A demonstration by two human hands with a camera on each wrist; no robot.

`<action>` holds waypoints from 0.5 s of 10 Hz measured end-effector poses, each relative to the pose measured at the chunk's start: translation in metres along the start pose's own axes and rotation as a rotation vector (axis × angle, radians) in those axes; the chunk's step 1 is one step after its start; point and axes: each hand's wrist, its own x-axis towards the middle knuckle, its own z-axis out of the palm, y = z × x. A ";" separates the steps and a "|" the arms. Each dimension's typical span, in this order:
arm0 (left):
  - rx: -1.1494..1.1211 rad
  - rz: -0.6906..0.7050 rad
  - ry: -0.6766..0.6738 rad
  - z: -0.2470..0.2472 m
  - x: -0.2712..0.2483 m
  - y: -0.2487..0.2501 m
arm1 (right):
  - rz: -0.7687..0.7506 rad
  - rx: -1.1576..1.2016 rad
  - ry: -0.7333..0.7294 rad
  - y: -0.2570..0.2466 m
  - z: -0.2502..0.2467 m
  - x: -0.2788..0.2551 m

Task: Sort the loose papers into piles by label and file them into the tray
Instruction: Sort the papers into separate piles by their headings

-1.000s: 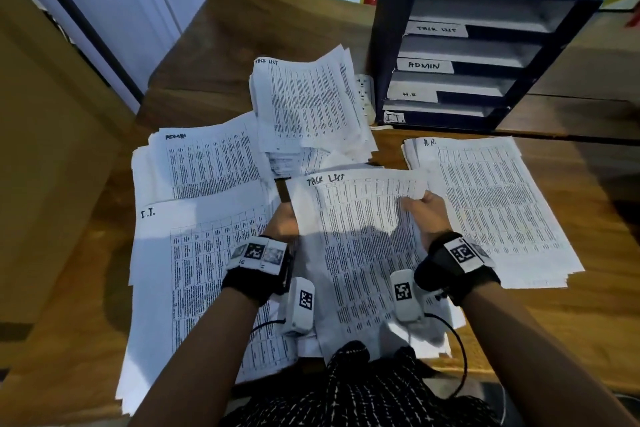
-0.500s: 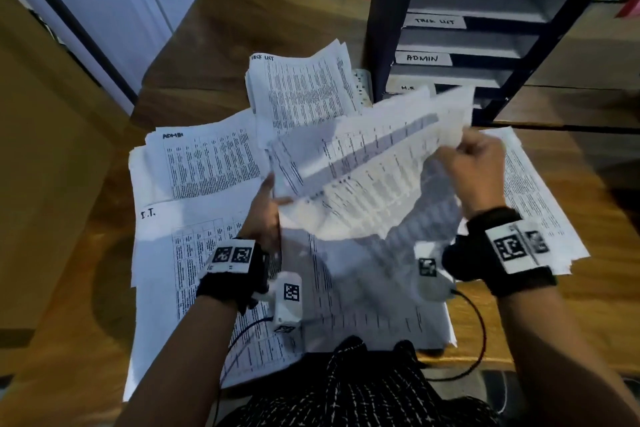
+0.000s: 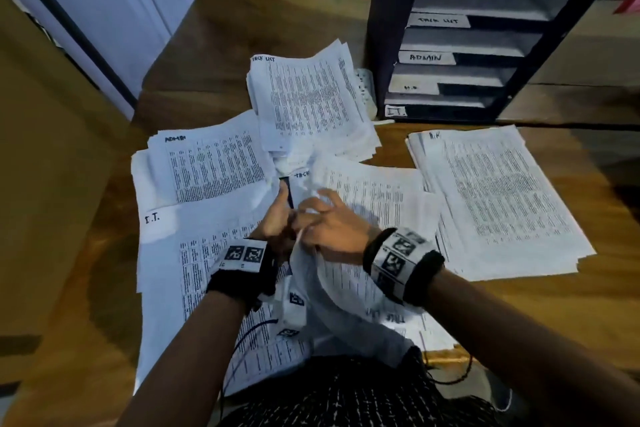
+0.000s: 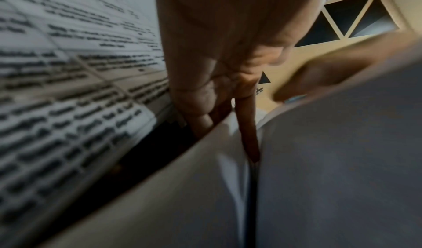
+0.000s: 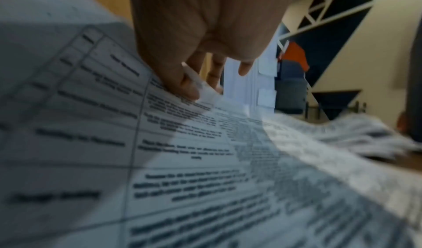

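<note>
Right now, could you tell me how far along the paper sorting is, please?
Sorted: labelled piles lie on the desk, the Admin pile, I.T. pile and H.R. pile. In hand: both hands, left hand and right hand, grip a Task List sheet. Left: the tray's shelves look empty.

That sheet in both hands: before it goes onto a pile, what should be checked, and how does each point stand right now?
1. Sheet held: ok. The right hand pinches the lifted sheet, and the left hand meets it at the same edge.
2. Label on that sheet read: cannot tell; it is curled and blurred.
3. Piles marked: ok. The Task List pile, Admin pile, I.T. pile and the right-hand pile each show a corner label.
4. Piles apart: not ok; Admin, I.T. and Task List overlap.
5. Tray slots labelled: ok.
6. Tray slots empty: cannot tell.
</note>
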 end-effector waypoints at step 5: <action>0.347 0.106 0.162 0.001 -0.004 -0.008 | 0.707 0.534 0.835 0.071 -0.127 -0.056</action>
